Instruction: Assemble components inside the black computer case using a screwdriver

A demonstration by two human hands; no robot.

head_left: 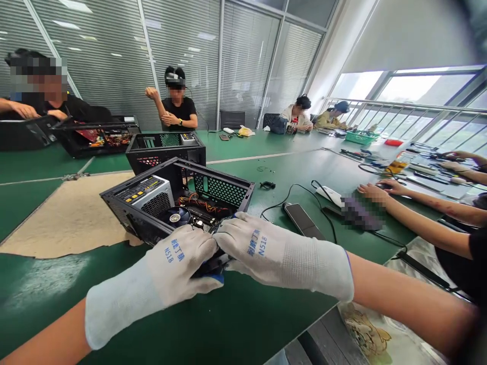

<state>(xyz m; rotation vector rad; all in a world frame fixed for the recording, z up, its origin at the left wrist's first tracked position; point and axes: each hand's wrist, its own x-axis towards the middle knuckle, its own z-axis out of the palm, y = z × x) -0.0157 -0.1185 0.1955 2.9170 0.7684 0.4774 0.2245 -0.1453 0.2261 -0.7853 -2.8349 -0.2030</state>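
Note:
An open black computer case (224, 190) lies on its side on the green table (236, 324) in front of me. Inside it I see a grey power supply (150, 195), a round cooler fan (175, 217) and orange wires (200, 204). Both my hands wear white knit gloves. My left hand (182, 263) and my right hand (258, 246) meet at the case's near edge, fingers curled round a small dark part (211, 266) that I cannot make out.
A second black case (165, 152) stands behind the first, and a third (95, 137) lies at the far left by a seated person. A phone (302, 219) and cables lie right of my hands. A neighbour's arm (414, 218) reaches in from the right. Several people sit around the table.

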